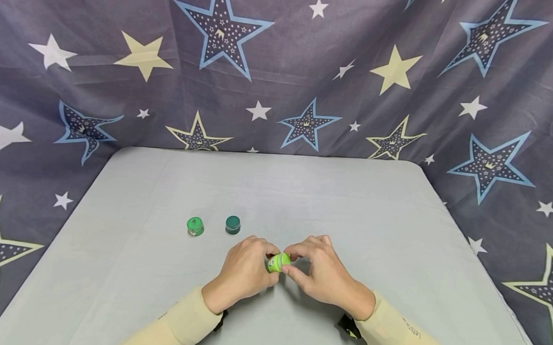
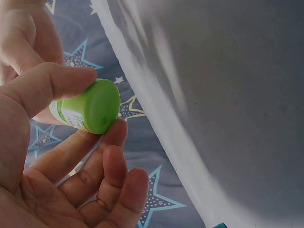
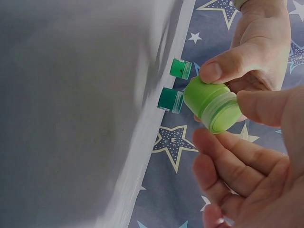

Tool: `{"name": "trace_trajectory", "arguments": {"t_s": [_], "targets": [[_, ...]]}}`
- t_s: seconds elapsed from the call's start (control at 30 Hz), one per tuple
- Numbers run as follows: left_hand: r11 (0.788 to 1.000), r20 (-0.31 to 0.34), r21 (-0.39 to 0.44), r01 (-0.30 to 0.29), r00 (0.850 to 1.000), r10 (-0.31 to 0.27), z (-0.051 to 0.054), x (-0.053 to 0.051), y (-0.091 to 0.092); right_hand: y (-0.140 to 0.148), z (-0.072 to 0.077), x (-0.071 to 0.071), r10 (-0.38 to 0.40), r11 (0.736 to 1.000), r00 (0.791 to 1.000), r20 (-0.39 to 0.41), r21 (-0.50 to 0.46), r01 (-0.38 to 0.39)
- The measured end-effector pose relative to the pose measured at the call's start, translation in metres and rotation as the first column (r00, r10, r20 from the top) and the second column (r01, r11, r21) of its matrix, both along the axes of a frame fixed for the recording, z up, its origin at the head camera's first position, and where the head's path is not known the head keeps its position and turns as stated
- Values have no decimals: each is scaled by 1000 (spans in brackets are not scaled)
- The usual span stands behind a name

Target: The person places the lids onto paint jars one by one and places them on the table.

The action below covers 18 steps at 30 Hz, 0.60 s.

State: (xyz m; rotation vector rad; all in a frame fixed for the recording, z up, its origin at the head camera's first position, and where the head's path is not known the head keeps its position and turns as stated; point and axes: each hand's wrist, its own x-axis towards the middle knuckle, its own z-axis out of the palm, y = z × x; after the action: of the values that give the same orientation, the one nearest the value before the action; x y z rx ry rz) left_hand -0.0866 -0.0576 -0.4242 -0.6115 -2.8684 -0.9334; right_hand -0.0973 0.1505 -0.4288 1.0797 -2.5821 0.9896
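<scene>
A small lime-green paint jar point(image 1: 279, 263) is held tilted above the table between both hands. My left hand point(image 1: 249, 267) pinches its body between thumb and fingers, near the base point(image 2: 105, 107). On the other end sits a clear-rimmed lid point(image 3: 224, 115), with the thumb and fingertips of my right hand point(image 1: 321, 270) at its edges. The other fingers of the right hand are loosely bent. Beyond the left hand, a dark teal jar point(image 1: 232, 225) and a mid-green jar point(image 1: 195, 226) stand upright on the table, apart from each other.
A pale grey cloth covers the table point(image 1: 348, 205). Dark fabric with stars point(image 1: 280, 66) hangs behind it and along both sides. Both forearms, in cream sleeves point(image 1: 180, 316), come in from the front edge.
</scene>
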Motion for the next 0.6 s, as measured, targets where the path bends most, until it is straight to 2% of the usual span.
{"name": "trace_trajectory", "arguments": {"t_s": [0.6], "targets": [[1000, -9, 6, 5, 1000, -5, 0, 0, 2, -1, -4, -2, -86, 992, 994, -72, 85, 92]]}}
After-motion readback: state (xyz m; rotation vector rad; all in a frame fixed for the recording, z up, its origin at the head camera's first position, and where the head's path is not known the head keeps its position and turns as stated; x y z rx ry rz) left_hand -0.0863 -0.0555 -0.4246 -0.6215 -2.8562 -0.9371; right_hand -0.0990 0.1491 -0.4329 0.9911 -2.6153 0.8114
